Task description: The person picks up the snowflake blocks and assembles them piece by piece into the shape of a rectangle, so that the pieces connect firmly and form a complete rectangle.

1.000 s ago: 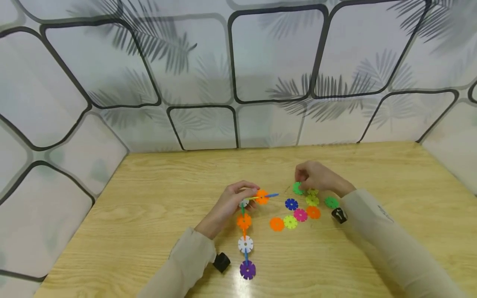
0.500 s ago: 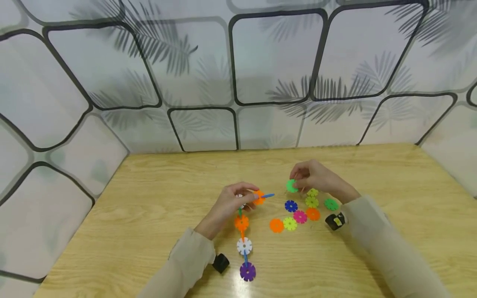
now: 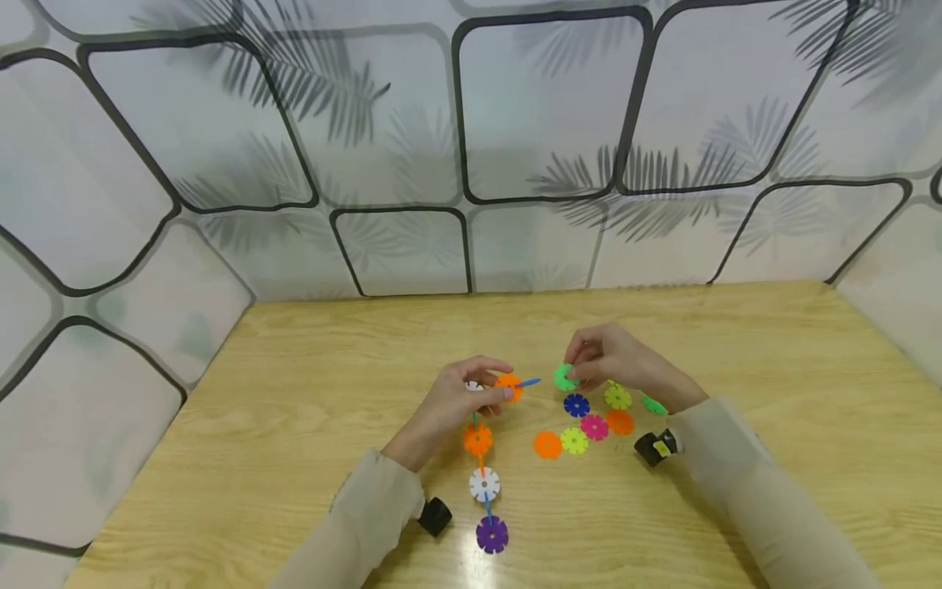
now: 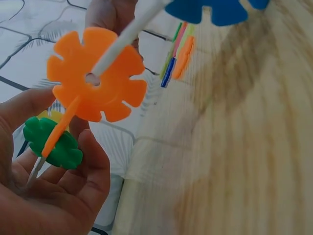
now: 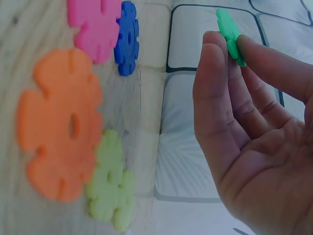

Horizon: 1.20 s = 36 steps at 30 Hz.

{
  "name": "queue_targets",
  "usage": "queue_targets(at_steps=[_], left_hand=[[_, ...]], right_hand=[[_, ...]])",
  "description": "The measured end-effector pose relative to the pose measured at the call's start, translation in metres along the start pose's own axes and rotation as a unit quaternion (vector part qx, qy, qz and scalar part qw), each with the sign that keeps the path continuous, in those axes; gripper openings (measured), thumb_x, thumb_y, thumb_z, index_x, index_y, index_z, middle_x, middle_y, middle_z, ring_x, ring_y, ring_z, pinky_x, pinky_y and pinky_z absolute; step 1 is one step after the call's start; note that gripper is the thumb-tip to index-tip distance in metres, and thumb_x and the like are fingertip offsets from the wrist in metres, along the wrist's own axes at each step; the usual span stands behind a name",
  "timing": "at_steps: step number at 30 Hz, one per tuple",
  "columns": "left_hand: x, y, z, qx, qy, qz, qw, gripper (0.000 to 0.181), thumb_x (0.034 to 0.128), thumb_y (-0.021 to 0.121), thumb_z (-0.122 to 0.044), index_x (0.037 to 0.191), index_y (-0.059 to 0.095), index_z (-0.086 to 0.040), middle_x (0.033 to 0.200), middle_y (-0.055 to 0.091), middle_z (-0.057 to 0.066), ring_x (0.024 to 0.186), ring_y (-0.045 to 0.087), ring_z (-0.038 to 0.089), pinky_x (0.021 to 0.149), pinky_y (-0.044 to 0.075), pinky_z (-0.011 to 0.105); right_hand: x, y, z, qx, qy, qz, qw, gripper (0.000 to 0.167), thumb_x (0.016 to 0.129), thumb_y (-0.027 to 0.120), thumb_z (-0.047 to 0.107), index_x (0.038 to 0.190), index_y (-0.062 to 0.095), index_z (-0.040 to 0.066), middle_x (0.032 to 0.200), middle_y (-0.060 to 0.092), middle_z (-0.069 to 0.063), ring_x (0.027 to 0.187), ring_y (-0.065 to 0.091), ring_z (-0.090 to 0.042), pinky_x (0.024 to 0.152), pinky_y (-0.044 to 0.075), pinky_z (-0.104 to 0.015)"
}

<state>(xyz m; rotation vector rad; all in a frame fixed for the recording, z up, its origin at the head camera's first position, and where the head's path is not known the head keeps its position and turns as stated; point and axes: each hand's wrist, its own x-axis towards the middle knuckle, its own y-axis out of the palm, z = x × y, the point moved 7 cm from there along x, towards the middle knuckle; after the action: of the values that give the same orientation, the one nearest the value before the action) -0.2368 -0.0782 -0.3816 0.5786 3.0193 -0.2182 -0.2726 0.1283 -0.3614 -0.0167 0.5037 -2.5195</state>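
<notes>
My left hand (image 3: 458,399) grips the upper end of a chain of interlocked snowflake-shaped plastic discs. Down the chain run an orange disc (image 3: 477,439), a white disc (image 3: 484,484) and a purple disc (image 3: 491,534), with edge-on discs linking them. Past the left fingertips, another orange disc (image 3: 509,388) bears an edge-on blue disc (image 3: 528,382). Fingers partly hide the chain's upper links. My right hand (image 3: 621,360) pinches a loose green disc (image 5: 230,38) between thumb and fingers, to the right of the blue disc and apart from it.
Loose discs lie on the wooden table (image 3: 331,368) under and in front of the right hand: dark blue (image 3: 576,405), pink (image 3: 594,427), orange (image 3: 548,445), yellow (image 3: 574,441) and others. A green disc (image 3: 654,405) lies by the right wrist. Patterned walls (image 3: 405,254) border the table.
The right hand has drawn the green disc leftward from the loose pile, closer to the chain. My left hand has stayed nearly in place, its upper discs shifting slightly left.
</notes>
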Motion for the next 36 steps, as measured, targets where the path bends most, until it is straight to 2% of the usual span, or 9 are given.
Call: queue_targets(at_steps=[6, 13, 18, 23, 30, 36], left_hand=[[0.001, 0.0, -0.004, 0.006, 0.012, -0.002, 0.9999, 0.036, 0.0926, 0.072, -0.008, 0.125, 0.065, 0.006, 0.087, 0.067, 0.005, 0.068, 0.065, 0.018, 0.07, 0.055, 0.031], [0.001, -0.002, -0.002, 0.006, 0.002, -0.015, 0.9999, 0.035, 0.0911, 0.074, -0.007, 0.122, 0.065, 0.006, 0.09, 0.066, 0.005, 0.067, 0.062, 0.016, 0.066, 0.052, 0.028], [0.001, 0.0, -0.003, 0.014, 0.001, -0.01, 0.9998, 0.036, 0.0903, 0.076, -0.008, 0.122, 0.065, 0.004, 0.095, 0.067, 0.006, 0.072, 0.063, 0.016, 0.069, 0.053, 0.03], [0.001, 0.001, -0.002, 0.01, 0.002, -0.005, 0.9999, 0.035, 0.0907, 0.075, -0.006, 0.122, 0.064, 0.006, 0.088, 0.069, 0.002, 0.072, 0.064, 0.018, 0.07, 0.052, 0.031], [0.001, 0.003, -0.003, 0.014, 0.007, 0.002, 0.9999, 0.034, 0.0917, 0.073, -0.006, 0.122, 0.065, 0.006, 0.084, 0.071, -0.001, 0.073, 0.065, 0.019, 0.068, 0.051, 0.03], [0.002, 0.002, -0.003, 0.018, 0.0, 0.0, 0.9998, 0.033, 0.0925, 0.073, -0.008, 0.122, 0.065, 0.004, 0.084, 0.07, 0.0, 0.074, 0.064, 0.019, 0.066, 0.048, 0.029]], right_hand=[[0.001, 0.002, 0.0, 0.005, 0.008, 0.001, 1.0, 0.003, 0.095, 0.064, -0.007, 0.095, 0.063, -0.004, 0.086, 0.072, -0.014, 0.073, 0.07, -0.03, 0.071, 0.061, -0.04], [0.001, 0.008, 0.001, 0.027, 0.002, 0.014, 0.9995, 0.005, 0.095, 0.061, -0.009, 0.094, 0.063, -0.004, 0.086, 0.071, -0.013, 0.07, 0.069, -0.024, 0.07, 0.061, -0.04], [-0.002, 0.009, 0.004, 0.034, -0.001, 0.012, 0.9994, 0.003, 0.095, 0.062, -0.008, 0.098, 0.061, -0.008, 0.085, 0.071, -0.013, 0.069, 0.069, -0.022, 0.07, 0.061, -0.04], [-0.002, 0.011, 0.007, 0.044, -0.006, 0.017, 0.9989, 0.011, 0.095, 0.064, -0.005, 0.102, 0.059, -0.012, 0.088, 0.072, -0.014, 0.07, 0.07, -0.021, 0.071, 0.061, -0.041], [-0.002, 0.014, 0.01, 0.044, -0.01, 0.017, 0.9988, 0.012, 0.094, 0.064, -0.006, 0.103, 0.059, -0.013, 0.089, 0.073, -0.016, 0.071, 0.07, -0.021, 0.069, 0.06, -0.037], [-0.001, 0.014, 0.011, 0.05, -0.012, 0.019, 0.9985, 0.01, 0.095, 0.064, -0.006, 0.101, 0.06, -0.013, 0.087, 0.072, -0.015, 0.069, 0.071, -0.024, 0.068, 0.061, -0.038]])
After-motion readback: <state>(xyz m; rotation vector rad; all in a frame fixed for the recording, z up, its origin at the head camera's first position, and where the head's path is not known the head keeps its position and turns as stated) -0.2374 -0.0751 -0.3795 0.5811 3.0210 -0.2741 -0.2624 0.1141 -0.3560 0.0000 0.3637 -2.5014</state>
